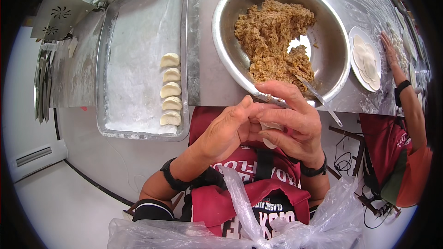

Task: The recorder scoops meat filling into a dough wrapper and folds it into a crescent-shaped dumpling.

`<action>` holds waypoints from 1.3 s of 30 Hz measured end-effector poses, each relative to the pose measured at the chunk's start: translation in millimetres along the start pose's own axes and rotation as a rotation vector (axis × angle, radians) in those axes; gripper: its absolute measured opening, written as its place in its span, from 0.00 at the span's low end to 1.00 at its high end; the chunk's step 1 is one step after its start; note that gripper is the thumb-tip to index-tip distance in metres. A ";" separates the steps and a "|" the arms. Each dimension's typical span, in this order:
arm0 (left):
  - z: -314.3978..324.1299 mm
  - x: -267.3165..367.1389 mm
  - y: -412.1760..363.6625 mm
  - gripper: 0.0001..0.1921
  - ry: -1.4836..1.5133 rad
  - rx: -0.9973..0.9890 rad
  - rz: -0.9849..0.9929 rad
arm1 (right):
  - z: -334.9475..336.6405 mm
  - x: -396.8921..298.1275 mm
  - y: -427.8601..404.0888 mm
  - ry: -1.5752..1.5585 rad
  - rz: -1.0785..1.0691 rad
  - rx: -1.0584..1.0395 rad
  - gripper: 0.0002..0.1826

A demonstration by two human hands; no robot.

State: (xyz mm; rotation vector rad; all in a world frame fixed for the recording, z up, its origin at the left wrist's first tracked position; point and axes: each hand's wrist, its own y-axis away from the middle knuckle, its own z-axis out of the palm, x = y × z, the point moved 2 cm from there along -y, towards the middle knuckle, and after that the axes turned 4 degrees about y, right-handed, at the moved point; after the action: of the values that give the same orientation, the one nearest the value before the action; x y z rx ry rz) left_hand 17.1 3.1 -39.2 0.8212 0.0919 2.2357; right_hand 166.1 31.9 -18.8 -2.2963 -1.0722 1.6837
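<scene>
Close in front of my chest, my left hand (pixel 226 128) and my right hand (pixel 299 121) meet around a piece of white dough wrapper (pixel 270 143). My right thumb and forefinger pinch it, while the left fingers reach in beside and partly behind it. Fingers hide most of the dough, so any filling inside cannot be seen. Just beyond my hands stands a large steel bowl (pixel 221 38) of brown minced filling (pixel 273 34). A thin metal spatula or spoon (pixel 322 102) sticks into the filling, its handle lying over the near rim.
Left of the bowl, a floured metal tray (pixel 138 41) bears several folded dumplings (pixel 170 90) along its right side. At right stands a white plate (pixel 353 36) of round wrappers (pixel 367 60). Another person's hand (pixel 389 48) rests on the floured steel table (pixel 204 90).
</scene>
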 end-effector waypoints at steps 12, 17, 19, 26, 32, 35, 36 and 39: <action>2.2 -0.6 0.0 0.38 -0.076 -0.011 -0.002 | 5.6 1.4 8.7 0.004 -0.001 0.136 0.07; 0.4 -0.1 1.6 0.37 -0.070 0.020 0.008 | 11.1 -6.5 7.4 -0.078 0.204 0.231 0.08; -1.1 -0.9 2.0 0.36 -0.081 0.040 0.024 | 10.5 -8.6 6.7 -0.110 0.214 0.203 0.09; 3.2 -3.5 2.2 0.32 0.005 0.006 0.079 | 9.6 8.2 13.4 -0.070 -0.010 0.107 0.14; 0.0 -2.1 3.3 0.32 -0.035 -0.027 0.045 | 10.5 -8.6 7.3 -0.241 0.257 0.175 0.09; 5.9 -2.9 4.2 0.32 -0.048 -0.009 0.075 | 8.5 9.7 14.0 -0.109 -0.028 0.059 0.13; 6.9 -2.4 4.6 0.32 -0.078 0.020 0.125 | 8.3 9.3 13.6 -0.110 -0.027 0.059 0.13; 6.0 -1.4 3.1 0.31 -0.011 0.036 0.066 | 8.9 2.1 10.7 -0.051 -0.026 0.051 0.14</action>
State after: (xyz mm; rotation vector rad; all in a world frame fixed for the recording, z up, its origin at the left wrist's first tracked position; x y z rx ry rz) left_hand 19.3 -1.2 -34.3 0.8675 0.1009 2.2967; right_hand 163.8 22.3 -28.9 -2.2106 -1.0514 1.7477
